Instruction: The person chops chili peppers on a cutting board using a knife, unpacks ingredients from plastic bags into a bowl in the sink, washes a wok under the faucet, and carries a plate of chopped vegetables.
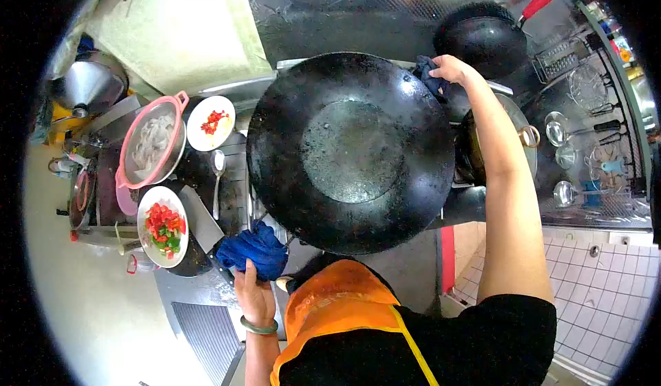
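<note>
A large black wok [354, 152] is in the middle of the view, its inside dark with a greyish, wet-looking bottom. At its upper right rim my right hand [451, 70] is closed on a dark cloth [428, 76]. My left hand [255, 296], with a green bangle at the wrist, grips a blue cloth [253, 250] at the wok's lower left. A cleaver [201, 219] lies beside the blue cloth, next to a white plate of chopped red and green peppers [164, 231].
A pink basket [129, 145] with pale food, a small white plate [200, 134] and a spoon [217, 183] are on the left. Behind my right hand stands a smaller black wok [482, 45]. Ladles [556, 130] and strainers hang at the right.
</note>
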The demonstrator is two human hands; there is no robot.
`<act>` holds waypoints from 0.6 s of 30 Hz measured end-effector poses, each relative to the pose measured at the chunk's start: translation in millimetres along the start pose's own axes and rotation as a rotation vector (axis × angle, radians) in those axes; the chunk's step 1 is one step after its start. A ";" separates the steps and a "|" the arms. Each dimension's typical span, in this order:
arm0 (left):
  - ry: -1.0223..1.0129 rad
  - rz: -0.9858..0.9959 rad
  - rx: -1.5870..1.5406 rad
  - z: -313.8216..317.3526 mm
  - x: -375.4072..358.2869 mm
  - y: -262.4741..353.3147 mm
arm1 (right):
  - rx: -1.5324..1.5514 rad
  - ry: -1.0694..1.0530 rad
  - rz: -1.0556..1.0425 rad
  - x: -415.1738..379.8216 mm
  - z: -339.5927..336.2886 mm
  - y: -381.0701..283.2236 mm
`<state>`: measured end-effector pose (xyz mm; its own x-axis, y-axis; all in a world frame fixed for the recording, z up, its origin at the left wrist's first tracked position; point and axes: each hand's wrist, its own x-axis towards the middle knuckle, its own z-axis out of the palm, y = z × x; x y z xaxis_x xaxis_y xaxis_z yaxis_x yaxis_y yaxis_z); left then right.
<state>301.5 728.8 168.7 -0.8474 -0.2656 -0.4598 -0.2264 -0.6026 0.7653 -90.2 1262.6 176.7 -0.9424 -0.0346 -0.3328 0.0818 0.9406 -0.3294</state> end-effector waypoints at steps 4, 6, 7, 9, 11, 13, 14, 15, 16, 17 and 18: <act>0.097 0.100 0.245 -1.8 -2.4 -4.7 | -0.067 0.011 0.173 -25.9 -6.8 -35.6; 0.104 0.064 0.282 -1.8 0.3 -3.0 | -0.135 0.070 0.139 -25.3 -5.5 -36.2; 0.082 0.021 0.259 -4.1 4.9 -0.9 | -0.220 0.040 0.126 -24.1 -5.8 -41.0; 0.071 -0.052 0.211 -1.3 11.1 0.7 | -0.385 -0.017 0.102 -21.2 -7.3 -50.0; 0.093 -0.114 0.159 6.1 14.3 0.2 | -0.295 0.087 0.092 -26.6 -1.9 -52.1; 0.026 -0.139 0.238 -6.3 18.7 -6.4 | -0.180 0.223 0.050 -25.9 6.7 -40.3; 0.013 -0.117 0.204 -5.5 19.1 -11.5 | -0.197 0.217 0.015 -26.0 6.3 -38.7; -0.002 -0.094 0.170 -3.9 20.0 -14.1 | -0.135 0.185 0.027 -23.3 7.3 -32.2; 0.046 -0.066 0.231 -4.5 20.5 -14.8 | -0.073 0.155 0.037 -21.3 7.5 -28.3; 0.095 -0.042 0.294 -3.0 20.8 -14.1 | -0.011 0.127 0.048 -18.6 7.0 -24.9; 0.109 0.031 0.283 2.4 19.7 -16.1 | 0.086 0.079 0.093 -17.5 6.8 -20.2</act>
<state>287.3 735.1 148.5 -0.8033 -0.3689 -0.4676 -0.3386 -0.3631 0.8681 -73.1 1241.9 183.3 -0.9519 0.0809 -0.2956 0.1939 0.9060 -0.3763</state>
